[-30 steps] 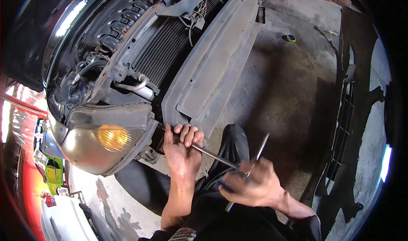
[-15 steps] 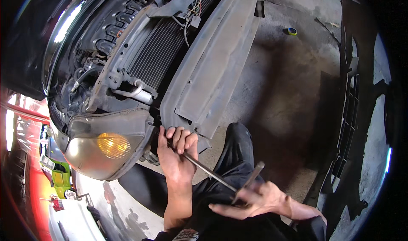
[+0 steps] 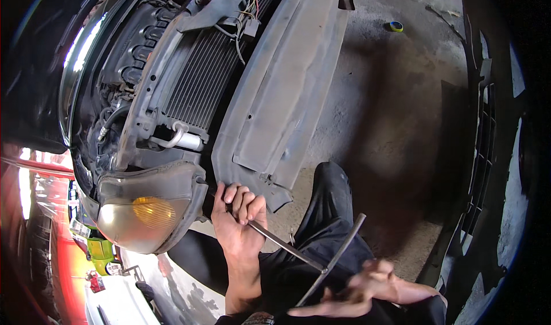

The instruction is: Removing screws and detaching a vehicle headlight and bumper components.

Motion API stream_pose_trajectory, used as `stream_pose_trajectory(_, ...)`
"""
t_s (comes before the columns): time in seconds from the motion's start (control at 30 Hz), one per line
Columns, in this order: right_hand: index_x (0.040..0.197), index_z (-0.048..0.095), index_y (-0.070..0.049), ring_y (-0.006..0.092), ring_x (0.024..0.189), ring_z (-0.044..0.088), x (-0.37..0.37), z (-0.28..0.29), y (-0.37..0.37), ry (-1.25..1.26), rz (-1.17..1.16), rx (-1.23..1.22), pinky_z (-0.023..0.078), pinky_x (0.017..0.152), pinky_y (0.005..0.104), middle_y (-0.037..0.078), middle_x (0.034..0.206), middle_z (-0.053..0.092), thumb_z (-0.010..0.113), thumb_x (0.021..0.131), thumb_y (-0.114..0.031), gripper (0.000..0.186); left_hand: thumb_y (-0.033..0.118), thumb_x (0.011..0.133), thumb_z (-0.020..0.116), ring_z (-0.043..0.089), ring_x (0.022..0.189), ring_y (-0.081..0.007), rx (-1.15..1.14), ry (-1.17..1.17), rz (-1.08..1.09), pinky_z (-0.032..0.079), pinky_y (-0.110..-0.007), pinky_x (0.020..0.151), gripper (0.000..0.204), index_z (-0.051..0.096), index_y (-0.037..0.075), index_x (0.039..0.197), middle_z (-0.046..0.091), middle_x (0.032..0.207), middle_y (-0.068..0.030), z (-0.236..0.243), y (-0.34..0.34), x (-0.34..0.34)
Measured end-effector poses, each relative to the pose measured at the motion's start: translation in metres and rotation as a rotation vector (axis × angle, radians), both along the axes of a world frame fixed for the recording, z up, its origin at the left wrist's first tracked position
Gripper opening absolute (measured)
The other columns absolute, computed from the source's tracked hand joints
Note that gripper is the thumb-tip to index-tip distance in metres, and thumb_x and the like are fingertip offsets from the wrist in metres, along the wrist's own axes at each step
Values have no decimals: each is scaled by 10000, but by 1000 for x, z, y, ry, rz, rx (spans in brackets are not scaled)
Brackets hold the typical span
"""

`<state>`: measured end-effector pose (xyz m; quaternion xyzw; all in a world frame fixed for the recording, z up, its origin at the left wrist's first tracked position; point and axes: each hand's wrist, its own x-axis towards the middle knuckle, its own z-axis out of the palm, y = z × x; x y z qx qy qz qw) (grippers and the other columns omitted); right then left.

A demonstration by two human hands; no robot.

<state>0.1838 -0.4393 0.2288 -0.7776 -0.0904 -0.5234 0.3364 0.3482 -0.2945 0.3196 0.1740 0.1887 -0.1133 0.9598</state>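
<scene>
My left hand is closed around the shaft of a metal T-handle wrench, beside the bumper beam's near end. The wrench's far tip is hidden past my fingers. Its crossbar slants over my lap. My right hand is blurred by motion at the crossbar's lower end, fingers spread and not wrapped around it; whether a finger touches the bar I cannot tell. Left of my left hand is a headlight with an amber section. The long grey bumper beam runs away from me along the car's front.
Behind the beam stand the radiator and engine. Loose wires hang above the radiator. A dark bumper cover lies on the right. On the concrete floor is a yellow-green tape roll. A green toy-like object sits lower left.
My right hand has come off the crossbar's middle and moved down and right, fingers opening. The crossbar has turned a little. My left hand keeps its hold on the shaft. The view has shifted slightly.
</scene>
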Motion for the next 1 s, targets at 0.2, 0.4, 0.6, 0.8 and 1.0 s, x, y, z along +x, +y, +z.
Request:
stream_pose_trajectory(0.2, 1085, 394, 59, 202, 761, 513, 12, 16, -16, 731, 616, 974, 441, 632, 316, 132, 911, 478, 847, 620, -392, 790, 218, 1011, 368, 190, 407, -86, -17, -146, -72, 272, -240, 466, 328, 406, 81, 715, 242, 533, 26, -11, 5, -1)
stream_pose_trajectory(0.4, 1249, 513, -505, 181, 1218, 372, 29, 27, -9, 227, 159, -515, 394, 873, 268, -184, 1330, 406, 550, 851, -246, 475, 227, 999, 392, 178, 405, -86, 98, -2, -25, 239, -240, 440, 308, 406, 83, 726, 237, 526, 31, -2, 1, -1)
stream_pose_trajectory(0.6, 1281, 537, -422, 200, 1347, 303, 22, 27, -41, 428, 256, -418, 230, 1100, 405, -144, 1351, 495, 470, 878, -330, 419, 252, 968, 454, 200, 400, -83, 28, 53, -108, 243, -238, 462, 324, 422, 103, 682, 235, 521, 44, -7, 3, -1)
stream_pose_trajectory(0.8, 1022, 724, -196, 155, 1069, 535, 34, 40, -59, 136, 489, -571, 450, 942, 299, -73, 1131, 601, 576, 661, -164, 392, 350, 998, 377, 143, 389, -83, 173, 96, 41, 196, -248, 422, 450, 331, 157, 594, 187, 501, 56, -8, -19, -15)
stream_pose_trajectory(1.0, 1287, 480, 15, 288, 755, 652, 52, 79, -69, 946, 155, -88, 521, 620, 362, 133, 895, 654, 684, 784, -351, 655, 438, 1012, 291, 160, 429, -115, 302, -59, -258, 261, -289, 518, 520, 282, 163, 570, 192, 496, 33, -31, -73, -47)
